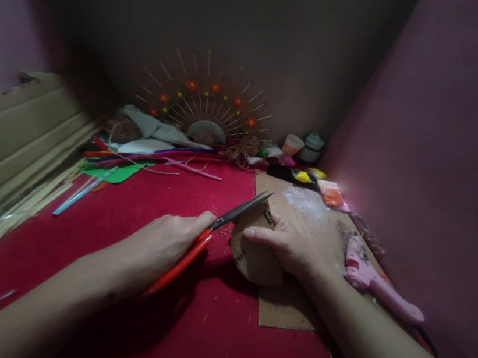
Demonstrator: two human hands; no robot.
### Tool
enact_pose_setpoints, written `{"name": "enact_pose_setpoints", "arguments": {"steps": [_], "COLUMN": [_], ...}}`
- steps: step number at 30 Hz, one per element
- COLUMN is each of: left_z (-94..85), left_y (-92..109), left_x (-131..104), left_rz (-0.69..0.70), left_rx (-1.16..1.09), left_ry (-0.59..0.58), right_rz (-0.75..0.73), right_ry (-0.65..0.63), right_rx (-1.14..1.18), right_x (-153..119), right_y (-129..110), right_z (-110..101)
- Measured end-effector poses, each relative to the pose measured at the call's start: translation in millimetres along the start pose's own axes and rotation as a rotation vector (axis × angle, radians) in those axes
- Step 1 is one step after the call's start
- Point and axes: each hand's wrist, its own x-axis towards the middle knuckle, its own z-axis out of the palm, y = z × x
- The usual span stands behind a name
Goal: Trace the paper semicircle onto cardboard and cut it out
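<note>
My left hand (172, 243) is closed round the orange-red handles of a pair of scissors (238, 209). The blades point right, at the upper edge of a brown cardboard piece (255, 256) with a rounded left side and black printed marks. My right hand (289, 243) grips that piece at its right side, thumb on top and the other fingers hidden behind it. Under the right forearm lies a larger flat cardboard sheet (282, 308) on the red surface (225, 339).
A pink glue gun (380, 286) lies at the right. Along the back are a stick-and-flower fan decoration (210, 97), twine (242, 152), coloured strips (193, 168), green sheet (119, 172), a cup (291, 144) and a jar (312, 147). Corrugated cardboard (9, 139) stands at the left.
</note>
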Motion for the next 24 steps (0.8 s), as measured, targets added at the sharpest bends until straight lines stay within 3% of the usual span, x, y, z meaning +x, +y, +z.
{"name": "enact_pose_setpoints", "arguments": {"steps": [5,12,18,24], "left_z": [-1.2,-0.3,-1.8,-1.3], "left_y": [0.9,-5.7,-0.2,-11.5], "left_x": [0.6,1.9,2.0,9.8], "left_rz": [-0.014,0.044,0.017,-0.106], "left_rx": [0.066,0.357,0.321,0.066], "left_ry": [-0.022,0.039,0.044,0.138], "right_rz": [0.007,0.005,-0.018,0.006], "right_ry": [-0.009,-0.01,-0.01,0.027], "right_rx": [-0.003,-0.058,-0.058,0.037], "right_x": [0.5,-1.8,-2.5,-4.0], "right_y": [2.0,-4.6,-5.5,-2.9], "right_z": [-0.4,4.0,4.7,4.4]}}
